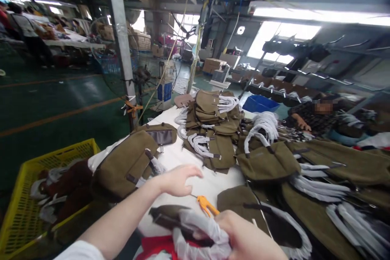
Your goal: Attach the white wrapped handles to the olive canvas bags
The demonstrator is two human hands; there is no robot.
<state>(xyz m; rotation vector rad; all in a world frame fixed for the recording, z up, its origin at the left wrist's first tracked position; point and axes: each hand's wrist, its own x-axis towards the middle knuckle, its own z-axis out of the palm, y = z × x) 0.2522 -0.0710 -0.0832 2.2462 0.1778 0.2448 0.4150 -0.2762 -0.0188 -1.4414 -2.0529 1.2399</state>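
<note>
My left hand (180,179) reaches over the white tabletop (210,180) with its fingers apart and nothing in them. Close to me, my right hand (243,233) is closed around the white-wrapped handle of a dark bag (170,216), which is partly blurred. Orange-handled scissors (206,205) sit between my hands, beside my right fingers; I cannot tell whether those fingers touch them. To the left of my left hand stands an olive bag (123,162). Another olive flap or bag (234,201) lies just beyond my right hand. Something red (155,248) shows under the held handle.
Olive bags with wrapped handles are piled at the table's far end (210,113) and along the right (344,158). A yellow crate (18,203) holding brown bags stands at left. A metal post (120,36) rises beside the table. A co-worker (313,120) sits across on the right.
</note>
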